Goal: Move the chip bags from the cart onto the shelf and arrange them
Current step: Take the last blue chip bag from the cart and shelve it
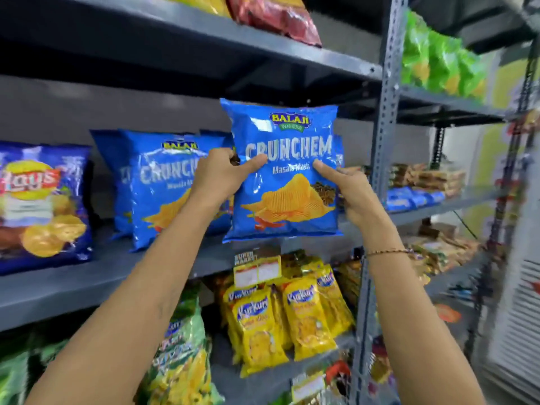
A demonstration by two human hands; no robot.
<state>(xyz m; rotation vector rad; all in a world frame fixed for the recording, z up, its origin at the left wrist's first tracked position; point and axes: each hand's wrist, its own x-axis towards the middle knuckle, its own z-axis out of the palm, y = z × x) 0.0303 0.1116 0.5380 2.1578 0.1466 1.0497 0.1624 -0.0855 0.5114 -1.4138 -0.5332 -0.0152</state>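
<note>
A blue Crunchem chip bag (285, 173) stands upright at the front edge of the grey middle shelf (87, 276), held from both sides. My left hand (223, 173) grips its left edge with the thumb across the front. On its right edge my right hand (346, 188) does the same. More blue Crunchem bags (163, 185) stand just to the left and behind, on the same shelf. A blue Lays bag (41, 206) stands at the far left. The cart is out of view.
A grey slotted upright post (385, 112) rises just right of the held bag. Yellow Kurkure bags (280, 320) and green bags (181, 355) fill the shelf below. Red and yellow bags (274, 16) lie on the shelf above. Green bags (438, 62) and small packets (423, 182) sit in the right bay.
</note>
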